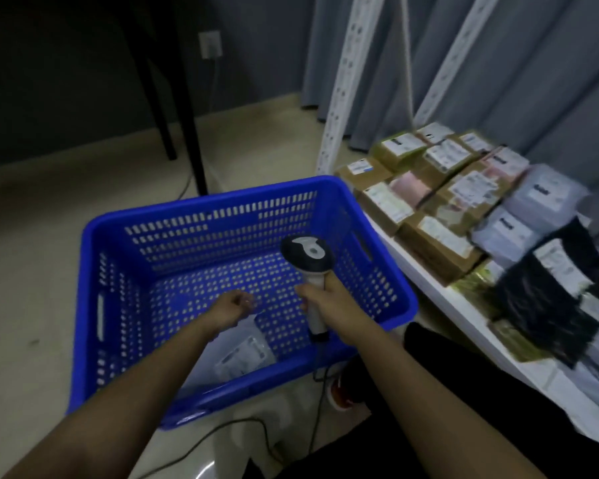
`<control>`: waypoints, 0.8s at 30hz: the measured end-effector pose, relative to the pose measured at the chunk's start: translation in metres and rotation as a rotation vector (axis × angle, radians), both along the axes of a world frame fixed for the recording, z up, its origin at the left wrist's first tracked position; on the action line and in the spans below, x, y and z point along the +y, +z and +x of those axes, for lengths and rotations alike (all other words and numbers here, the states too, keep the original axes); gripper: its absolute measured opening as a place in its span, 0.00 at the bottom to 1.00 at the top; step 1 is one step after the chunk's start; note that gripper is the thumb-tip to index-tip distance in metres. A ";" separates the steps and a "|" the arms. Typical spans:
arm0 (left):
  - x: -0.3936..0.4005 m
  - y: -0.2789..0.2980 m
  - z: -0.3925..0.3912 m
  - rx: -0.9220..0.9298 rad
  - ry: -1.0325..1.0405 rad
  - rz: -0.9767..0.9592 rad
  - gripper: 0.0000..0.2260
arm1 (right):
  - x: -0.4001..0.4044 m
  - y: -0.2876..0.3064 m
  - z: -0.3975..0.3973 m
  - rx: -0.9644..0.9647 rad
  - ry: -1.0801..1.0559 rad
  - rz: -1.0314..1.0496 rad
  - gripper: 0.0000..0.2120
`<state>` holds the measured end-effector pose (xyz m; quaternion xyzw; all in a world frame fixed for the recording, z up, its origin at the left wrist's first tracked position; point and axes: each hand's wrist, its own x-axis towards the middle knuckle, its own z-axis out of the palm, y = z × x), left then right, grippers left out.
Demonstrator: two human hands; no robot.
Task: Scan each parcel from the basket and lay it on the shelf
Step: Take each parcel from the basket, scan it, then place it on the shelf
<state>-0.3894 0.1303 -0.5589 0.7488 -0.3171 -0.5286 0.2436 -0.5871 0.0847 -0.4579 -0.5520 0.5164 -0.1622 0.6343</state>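
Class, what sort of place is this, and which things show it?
Probably a small parcel-sorting or stock room: labelled brown cardboard parcels crowd a white metal shelf, beside a blue perforated plastic basket, and the right hand grips a handheld barcode scanner.

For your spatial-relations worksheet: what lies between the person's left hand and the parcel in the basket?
In the head view, only bare perforated basket floor shows between the left hand and the clear-bagged parcel lying below it.
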 end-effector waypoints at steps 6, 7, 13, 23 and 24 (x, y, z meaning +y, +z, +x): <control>0.009 -0.058 0.027 -0.024 -0.068 0.164 0.14 | -0.006 -0.022 0.038 -0.049 -0.081 0.058 0.09; 0.008 -0.066 0.030 -0.037 -0.080 0.169 0.15 | -0.010 -0.024 0.043 -0.048 -0.070 0.059 0.08; 0.003 -0.128 0.043 -0.069 -0.129 0.183 0.06 | -0.043 -0.059 0.072 0.055 -0.058 0.070 0.03; -0.029 -0.187 0.025 -0.213 -0.368 0.195 0.30 | -0.084 -0.128 0.070 0.185 -0.014 0.252 0.10; -0.033 -0.192 0.023 -0.230 -0.390 0.198 0.30 | -0.091 -0.131 0.067 0.195 -0.004 0.243 0.10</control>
